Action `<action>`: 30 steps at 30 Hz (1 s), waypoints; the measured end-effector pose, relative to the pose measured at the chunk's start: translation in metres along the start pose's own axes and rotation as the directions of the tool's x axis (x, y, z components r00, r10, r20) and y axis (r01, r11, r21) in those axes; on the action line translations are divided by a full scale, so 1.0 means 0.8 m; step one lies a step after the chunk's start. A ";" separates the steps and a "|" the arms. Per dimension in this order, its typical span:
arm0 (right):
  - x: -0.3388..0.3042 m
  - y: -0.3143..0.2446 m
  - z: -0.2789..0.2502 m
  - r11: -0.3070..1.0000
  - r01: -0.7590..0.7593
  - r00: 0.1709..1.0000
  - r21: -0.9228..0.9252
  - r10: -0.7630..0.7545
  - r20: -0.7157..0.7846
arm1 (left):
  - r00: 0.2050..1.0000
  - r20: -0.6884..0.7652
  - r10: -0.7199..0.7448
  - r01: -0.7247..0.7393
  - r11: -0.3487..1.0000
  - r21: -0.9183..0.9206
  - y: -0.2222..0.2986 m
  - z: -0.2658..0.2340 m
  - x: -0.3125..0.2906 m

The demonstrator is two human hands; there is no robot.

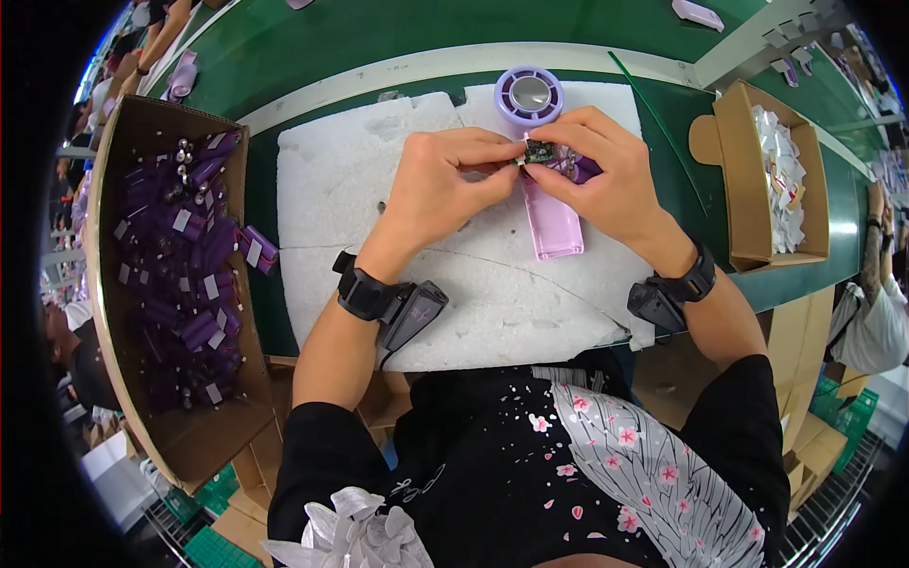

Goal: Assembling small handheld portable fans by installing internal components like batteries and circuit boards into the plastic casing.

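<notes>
Near the top middle of the white foam board, my left hand (434, 185) is closed in a pinch at the left edge of a small circuit board (541, 151). My right hand (615, 180) pinches the same board from the right, thumb below and fingers above. Partly covered by the right hand's fingers is a purple cylindrical battery (585, 169). Under the hands lies a pink handle shell (555, 227), its lower end pointing toward me. Just beyond the fingertips sits a round purple fan head (529, 95) with a spoked ring and a silvery centre.
A cardboard box (241, 180) of purple batteries with wires stands at the left. At the right, another carton (748, 180) holds small white parts. The foam board (379, 142) covers the green table (686, 123). A thin green stick (660, 133) lies beside it; a metal post rises at the back right.
</notes>
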State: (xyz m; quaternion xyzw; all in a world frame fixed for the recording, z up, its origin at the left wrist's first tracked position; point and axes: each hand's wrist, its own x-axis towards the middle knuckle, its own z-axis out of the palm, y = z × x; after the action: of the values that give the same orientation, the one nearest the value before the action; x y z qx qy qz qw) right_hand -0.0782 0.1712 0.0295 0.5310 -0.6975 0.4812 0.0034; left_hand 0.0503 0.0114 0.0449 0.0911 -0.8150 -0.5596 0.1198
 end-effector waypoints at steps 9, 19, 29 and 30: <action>0.001 -0.003 0.000 0.999 -0.031 0.999 -0.013 0.031 -0.010 | 0.999 -0.036 -0.001 0.004 0.997 0.079 0.002 0.003 0.001; 0.005 -0.015 0.001 0.970 -0.233 0.973 0.066 0.232 0.011 | 0.997 -0.061 -0.044 0.037 0.993 -0.116 -0.009 0.024 -0.003; 0.005 -0.011 0.003 0.987 -0.161 0.986 0.019 0.161 -0.052 | 0.998 -0.045 -0.047 0.052 0.993 0.110 0.004 0.030 -0.004; 0.005 -0.012 0.003 0.987 -0.161 0.985 0.019 0.162 -0.051 | 0.998 -0.034 -0.049 0.053 0.992 0.112 0.004 0.029 -0.004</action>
State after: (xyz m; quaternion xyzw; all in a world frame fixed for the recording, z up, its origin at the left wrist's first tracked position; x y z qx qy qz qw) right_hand -0.0716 0.1675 0.0367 0.4599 -0.7343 0.4987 -0.0216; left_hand 0.0467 0.0344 0.0396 0.1273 -0.8407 -0.5140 0.1129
